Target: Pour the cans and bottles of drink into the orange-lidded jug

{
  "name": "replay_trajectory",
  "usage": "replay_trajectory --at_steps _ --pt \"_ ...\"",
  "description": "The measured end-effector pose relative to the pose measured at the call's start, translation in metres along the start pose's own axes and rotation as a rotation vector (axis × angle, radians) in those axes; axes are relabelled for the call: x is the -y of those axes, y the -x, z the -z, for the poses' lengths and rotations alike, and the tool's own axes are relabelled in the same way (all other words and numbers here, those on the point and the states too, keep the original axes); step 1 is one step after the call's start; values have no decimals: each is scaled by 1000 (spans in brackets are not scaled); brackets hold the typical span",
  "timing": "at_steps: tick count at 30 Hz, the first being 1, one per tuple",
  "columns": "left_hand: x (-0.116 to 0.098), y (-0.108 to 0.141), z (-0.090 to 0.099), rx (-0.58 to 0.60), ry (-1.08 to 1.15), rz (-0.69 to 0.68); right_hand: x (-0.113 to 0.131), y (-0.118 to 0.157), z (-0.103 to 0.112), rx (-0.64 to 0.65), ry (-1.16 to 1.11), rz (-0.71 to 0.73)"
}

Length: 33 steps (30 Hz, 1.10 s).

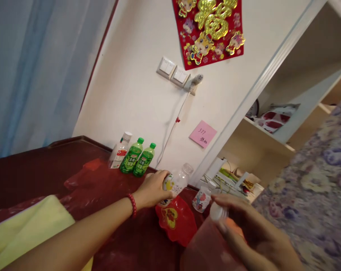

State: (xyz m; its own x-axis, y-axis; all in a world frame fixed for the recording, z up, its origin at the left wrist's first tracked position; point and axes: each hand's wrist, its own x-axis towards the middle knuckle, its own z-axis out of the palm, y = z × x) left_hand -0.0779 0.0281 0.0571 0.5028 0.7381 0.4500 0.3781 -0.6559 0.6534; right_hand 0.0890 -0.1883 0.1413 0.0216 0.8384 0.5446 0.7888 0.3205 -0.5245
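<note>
My left hand [156, 188], with a red bead bracelet at its wrist, is closed around a clear plastic bottle [181, 180]. That bottle has a white label with yellow fruit and stands tilted in view beside a red scalloped dish [180, 222]. At the lower right, my right hand [252, 229] grips a bottle with a white cap [217, 212]; some orange shows between the fingers, and the palm hides most of it. A small bottle with a pink-and-white label [202, 198] stands just beyond my right fingertips.
Two green drink bottles [143, 160] and a clear bottle with a white cap [120, 152] stand by the wall. A yellow cloth [32, 233] lies at left on the dark red table [82, 150]. Open shelves [272, 139] rise at right; a cable [172, 130] hangs down the wall.
</note>
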Motion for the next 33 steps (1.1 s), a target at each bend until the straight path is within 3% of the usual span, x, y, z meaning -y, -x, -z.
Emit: replay_trajectory --at_steps 5,13,21,33 --pt "-7 6 -5 35 26 -41 -1 -35 6 -185 -130 -117" --pt "-22 12 -9 53 106 -87 -21 -79 -11 -293 -433 -163" --pt "-34 15 -4 61 136 -121 -27 -83 -20 -224 -455 -166" --pt "-33 14 -4 71 131 -147 -35 -77 -9 -101 -325 -199"
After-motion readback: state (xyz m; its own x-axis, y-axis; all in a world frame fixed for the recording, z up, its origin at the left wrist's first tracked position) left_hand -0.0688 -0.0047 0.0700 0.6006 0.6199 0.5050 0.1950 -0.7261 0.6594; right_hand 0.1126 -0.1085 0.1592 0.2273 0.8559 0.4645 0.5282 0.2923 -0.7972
